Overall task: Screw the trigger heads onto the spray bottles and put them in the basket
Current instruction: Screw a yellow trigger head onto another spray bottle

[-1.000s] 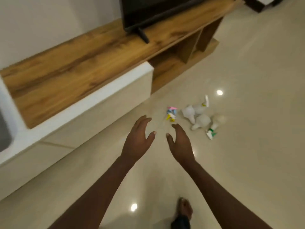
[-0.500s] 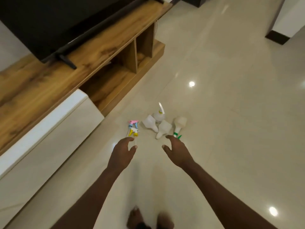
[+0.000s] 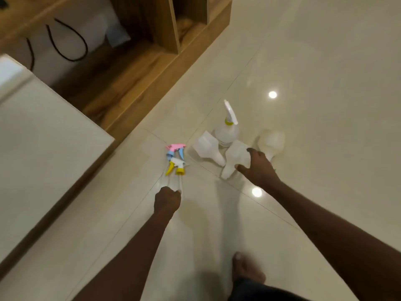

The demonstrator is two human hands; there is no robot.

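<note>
Several white spray bottles lie on the shiny floor. One stands upright with a white and yellow trigger head [image 3: 227, 127] on it. Two headless ones lie on their sides: one [image 3: 207, 149] to the left, one [image 3: 235, 158] under my right hand [image 3: 257, 169], whose fingers wrap its body. Another bottle [image 3: 272, 142] lies behind that hand. Three loose trigger heads lie together: pink [image 3: 174, 147], blue [image 3: 171, 154], yellow and white [image 3: 176, 167]. My left hand [image 3: 167, 200] is closed around the ends of their dip tubes [image 3: 179, 183]. No basket is in view.
A wooden TV unit [image 3: 152, 68] with open shelves runs along the upper left; a white bag with black cord handles [image 3: 65, 42] sits in it. A white cabinet block [image 3: 43, 144] juts out at left. My bare foot [image 3: 247, 270] stands on the tiles below.
I have come closer and bent down. My left hand went from open to closed on the dip tubes. My right hand reached forward and came down on a lying bottle.
</note>
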